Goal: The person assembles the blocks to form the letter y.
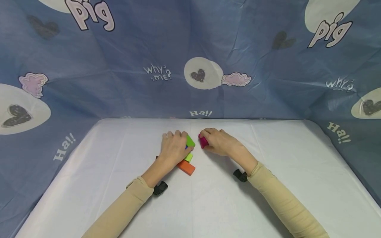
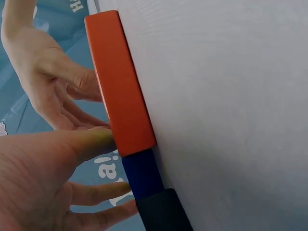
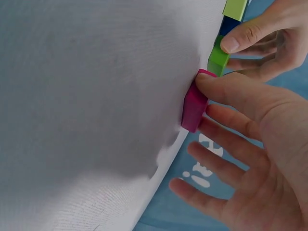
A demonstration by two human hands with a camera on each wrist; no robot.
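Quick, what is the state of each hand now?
Left hand: pinches the green block with thumb and fingers.
Right hand: holds the pink block at thumb and fingertips.

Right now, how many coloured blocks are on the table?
At least 5: magenta block under right hand; green, blue, lime and orange by left hand. More may be hidden.
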